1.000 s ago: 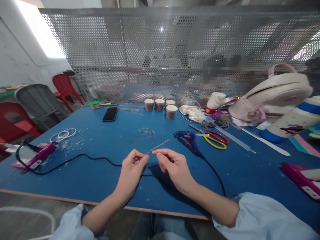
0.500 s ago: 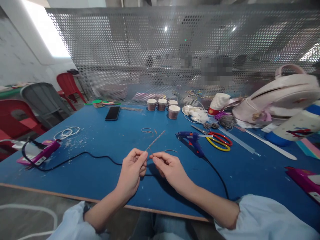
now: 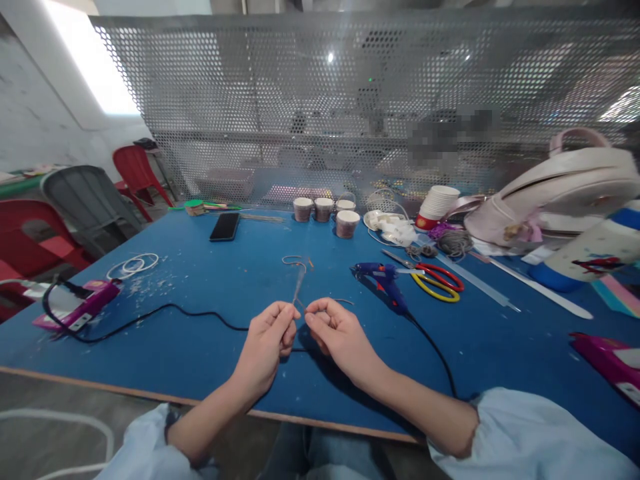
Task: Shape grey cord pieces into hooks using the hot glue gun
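My left hand (image 3: 270, 333) is closed in a pinch on the lower part of a thin twisted strand (image 3: 299, 283), wire or cord, which stands up blurred above the fingertips. Close beside it, my right hand (image 3: 337, 333) pinches a fine end that leads to the same strand. Short curved pieces of grey cord (image 3: 294, 261) lie on the blue table just beyond. To the right of my hands a blue glue gun (image 3: 383, 280) rests on its side, with red-and-yellow-handled scissors (image 3: 437, 283) touching or near its glue stick.
Several small cups (image 3: 347, 225) stand at the back, near a phone (image 3: 225, 227). Yarn (image 3: 454, 243), stacked paper cups (image 3: 437, 205), a bag (image 3: 555, 190) and a bottle (image 3: 590, 257) fill the right. Black cable (image 3: 200, 313) runs from a purple power strip (image 3: 95, 300) behind my hands.
The twisted strand has swung from leaning right to nearly upright and is now blurred. Both hands keep nearly the same place and pinch.
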Available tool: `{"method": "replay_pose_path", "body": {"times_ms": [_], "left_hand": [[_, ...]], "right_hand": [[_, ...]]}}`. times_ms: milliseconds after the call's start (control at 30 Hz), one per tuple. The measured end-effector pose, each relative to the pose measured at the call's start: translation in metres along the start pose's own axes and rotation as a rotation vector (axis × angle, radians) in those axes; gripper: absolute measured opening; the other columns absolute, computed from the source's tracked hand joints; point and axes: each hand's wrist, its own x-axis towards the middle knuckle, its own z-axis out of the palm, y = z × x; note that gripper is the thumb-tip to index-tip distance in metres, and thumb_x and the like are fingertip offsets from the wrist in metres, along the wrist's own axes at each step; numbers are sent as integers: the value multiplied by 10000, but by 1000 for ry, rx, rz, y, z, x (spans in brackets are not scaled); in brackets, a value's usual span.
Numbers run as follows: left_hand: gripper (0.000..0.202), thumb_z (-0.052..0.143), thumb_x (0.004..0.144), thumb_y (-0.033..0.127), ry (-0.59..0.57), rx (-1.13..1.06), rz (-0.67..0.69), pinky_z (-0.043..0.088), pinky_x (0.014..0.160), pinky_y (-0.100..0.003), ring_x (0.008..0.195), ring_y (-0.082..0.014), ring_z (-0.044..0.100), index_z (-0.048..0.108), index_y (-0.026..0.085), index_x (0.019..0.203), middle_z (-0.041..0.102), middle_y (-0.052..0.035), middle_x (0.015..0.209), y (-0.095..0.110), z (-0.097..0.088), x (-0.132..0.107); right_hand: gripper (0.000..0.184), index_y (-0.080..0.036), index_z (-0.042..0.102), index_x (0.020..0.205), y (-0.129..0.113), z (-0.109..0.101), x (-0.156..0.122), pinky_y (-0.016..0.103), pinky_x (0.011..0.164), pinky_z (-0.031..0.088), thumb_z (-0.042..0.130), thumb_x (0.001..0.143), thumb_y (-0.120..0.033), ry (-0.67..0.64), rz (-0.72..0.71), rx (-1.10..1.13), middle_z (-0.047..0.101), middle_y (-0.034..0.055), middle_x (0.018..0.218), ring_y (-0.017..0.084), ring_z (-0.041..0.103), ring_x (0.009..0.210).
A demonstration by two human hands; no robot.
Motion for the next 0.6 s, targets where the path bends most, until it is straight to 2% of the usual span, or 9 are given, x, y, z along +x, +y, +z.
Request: {"method": "replay_pose_path", "body": {"times_ms": [367,600], "left_hand": [[244,566,832,387,13,-55,11,130,390,-166,414,-31,192,522,156,767,301,98,482,1,2,2],[258,648,780,343,17,-96,20,142,387,-149,398,-22,217,449,181,744,316,112,473,2,1,1]], "right_hand": [[170,-177,520,796,-2,1,-1,202,424,273,538,829,-343,-19,-20,-55,414,-92,490,61,362,436],[159,-173,537,763,-2,3,0,208,411,285,537,814,-323,-10,3,-146,485,-68,495,64,394,414]]}}
